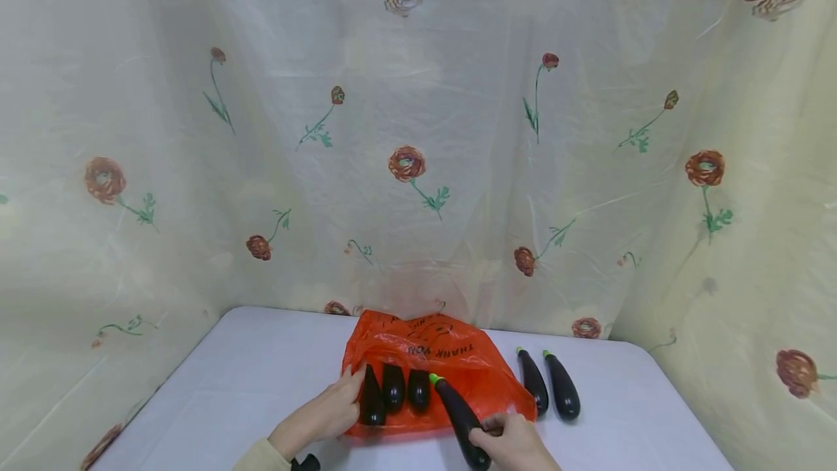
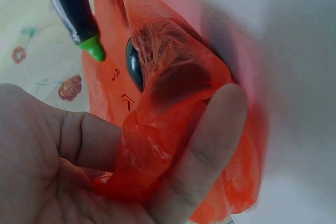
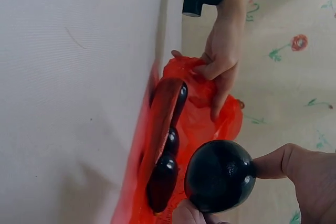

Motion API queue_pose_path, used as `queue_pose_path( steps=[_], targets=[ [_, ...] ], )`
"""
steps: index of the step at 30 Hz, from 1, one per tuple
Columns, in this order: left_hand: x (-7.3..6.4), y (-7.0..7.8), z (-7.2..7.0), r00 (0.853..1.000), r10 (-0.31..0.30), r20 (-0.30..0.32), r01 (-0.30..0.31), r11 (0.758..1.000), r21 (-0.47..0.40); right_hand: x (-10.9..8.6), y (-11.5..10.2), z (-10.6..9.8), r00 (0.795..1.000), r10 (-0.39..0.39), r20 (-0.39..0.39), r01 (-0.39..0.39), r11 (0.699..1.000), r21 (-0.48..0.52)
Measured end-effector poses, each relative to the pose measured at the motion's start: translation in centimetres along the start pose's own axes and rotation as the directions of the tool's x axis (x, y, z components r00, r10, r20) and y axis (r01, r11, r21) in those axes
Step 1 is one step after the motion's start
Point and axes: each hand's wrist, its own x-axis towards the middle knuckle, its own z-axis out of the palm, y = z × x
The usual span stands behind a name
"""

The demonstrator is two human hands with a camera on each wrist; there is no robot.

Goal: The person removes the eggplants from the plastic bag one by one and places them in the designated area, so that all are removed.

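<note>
A red plastic bag (image 1: 490,376) printed THANK YOU lies on the table, its mouth toward me. Three dark eggplants (image 1: 394,388) rest side by side inside it. My left hand (image 1: 336,404) holds the bag's left edge; in the left wrist view the thin plastic (image 2: 152,145) runs between thumb and fingers. With my right hand (image 1: 513,442) I grip another eggplant (image 1: 460,413) near its fat end, its green stem tip pointing at the bag's opening. The right wrist view shows that eggplant's round end (image 3: 220,177) between thumb and fingers.
Two more eggplants (image 1: 562,387) lie on the white table (image 1: 261,362) right of the bag, one overlapping the bag's edge in this view. A flower-printed curtain (image 1: 458,129) hangs behind the table and along both sides.
</note>
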Motion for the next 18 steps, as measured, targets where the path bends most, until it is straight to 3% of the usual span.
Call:
queue_pose_path(
  steps=[18],
  targets=[
    [0.1,0.0,0.2,1.000,-0.007,0.006,0.007,1.000,-0.005,-1.0,-0.8,-1.9,0.995,-0.096,-0.033,0.096,0.995,0.004]
  ],
)
